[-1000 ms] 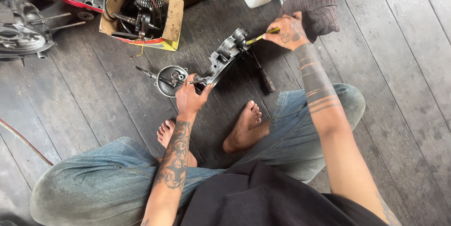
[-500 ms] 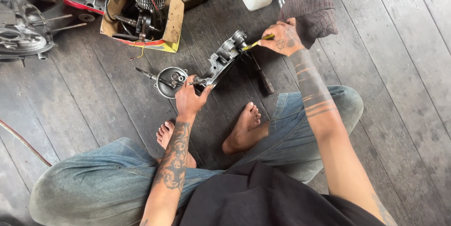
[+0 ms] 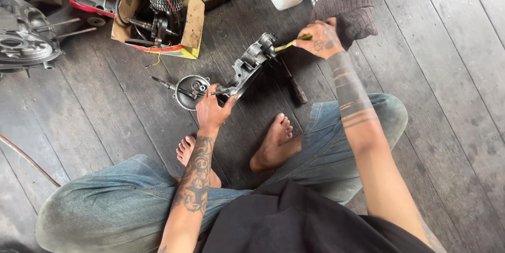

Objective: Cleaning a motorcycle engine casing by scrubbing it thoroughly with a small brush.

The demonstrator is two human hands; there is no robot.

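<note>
Grey cast-metal engine part (image 3: 248,66) held off plank floor (image 3: 447,105), long axis diagonal from left hand (image 3: 213,108) up toward right hand (image 3: 321,37). Left fingers wrapped shut round lower end. Right fingers pinched on yellow-handled tool (image 3: 291,44), tip touching part's upper end. Screwdriver (image 3: 292,82) lies just below the right fingers, round metal cover (image 3: 189,91) just beside left.

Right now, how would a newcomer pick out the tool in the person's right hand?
Find the grey metal engine part held up over the plank floor. At its top end the right hand presses in a thin yellow-handled tool, unlike the dark screwdriver lying below.
</note>
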